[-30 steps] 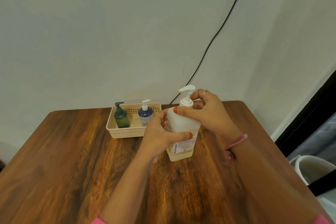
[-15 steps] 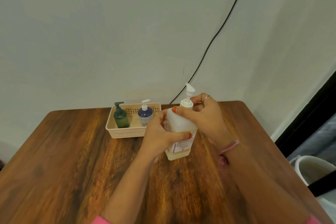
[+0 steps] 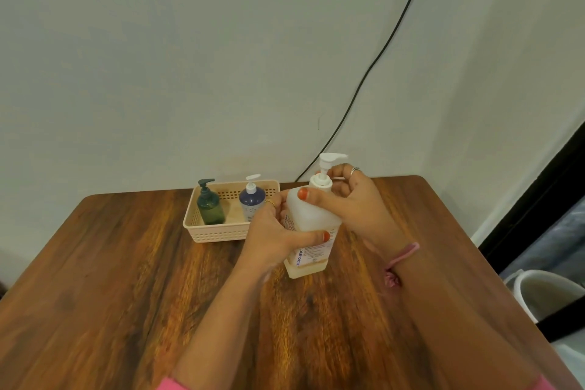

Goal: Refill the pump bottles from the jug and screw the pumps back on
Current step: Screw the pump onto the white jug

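Pump bottle (image 3: 311, 225) upright on tabletop (image 3: 126, 263), just right of basket (image 3: 218, 231) — left hand (image 3: 272, 231) wraps body to steady it; right hand (image 3: 351, 199) pinches pump collar (image 3: 321, 184) to turn it.

"BIOCHEK" (blue, vertical) on bottle label (image 3: 308, 252).

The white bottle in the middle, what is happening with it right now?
A person steadies the white pump bottle on the wooden table with the left hand, while the right hand grips the pump collar. Little liquid shows at its bottom. A green bottle and a blue bottle stand in the beige basket behind.
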`<state>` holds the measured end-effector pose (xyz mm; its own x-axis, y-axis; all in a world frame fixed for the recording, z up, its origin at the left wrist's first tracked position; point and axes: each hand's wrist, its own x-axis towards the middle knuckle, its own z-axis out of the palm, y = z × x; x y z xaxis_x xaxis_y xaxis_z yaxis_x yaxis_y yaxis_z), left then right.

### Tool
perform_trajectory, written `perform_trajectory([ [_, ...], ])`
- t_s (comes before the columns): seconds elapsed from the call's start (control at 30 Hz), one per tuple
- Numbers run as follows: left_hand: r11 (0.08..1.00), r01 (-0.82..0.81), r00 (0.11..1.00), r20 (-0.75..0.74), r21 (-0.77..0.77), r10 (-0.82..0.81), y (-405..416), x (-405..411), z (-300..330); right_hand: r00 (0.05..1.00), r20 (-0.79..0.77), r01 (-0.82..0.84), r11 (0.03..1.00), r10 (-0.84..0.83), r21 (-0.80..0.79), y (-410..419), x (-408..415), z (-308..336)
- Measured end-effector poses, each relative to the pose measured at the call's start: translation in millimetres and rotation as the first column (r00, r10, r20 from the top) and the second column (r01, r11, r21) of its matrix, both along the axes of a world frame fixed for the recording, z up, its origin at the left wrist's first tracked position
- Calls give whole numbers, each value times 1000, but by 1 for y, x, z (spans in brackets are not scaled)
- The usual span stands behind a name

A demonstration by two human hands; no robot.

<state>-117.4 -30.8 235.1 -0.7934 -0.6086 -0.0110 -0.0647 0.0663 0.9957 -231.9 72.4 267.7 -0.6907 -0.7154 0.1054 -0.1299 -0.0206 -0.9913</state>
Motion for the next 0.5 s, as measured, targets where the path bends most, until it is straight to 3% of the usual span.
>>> perform_trajectory([
  [0.13, 999, -3, 1000, 9, 36, 2, -4, 2, -2, 963, 67, -259, 965, 261, -27, 10, -7, 7],
  [0.37, 999, -22, 1000, -15, 41, 23, -3, -2, -12, 1000, 3, 2, 995, -1, -104, 0, 7, -7],
  [0.5, 999, 0, 1000, 7, 42, 0, -9, -2, -18, 999, -28, 41, 995, -44, -94, -2, 8, -15],
])
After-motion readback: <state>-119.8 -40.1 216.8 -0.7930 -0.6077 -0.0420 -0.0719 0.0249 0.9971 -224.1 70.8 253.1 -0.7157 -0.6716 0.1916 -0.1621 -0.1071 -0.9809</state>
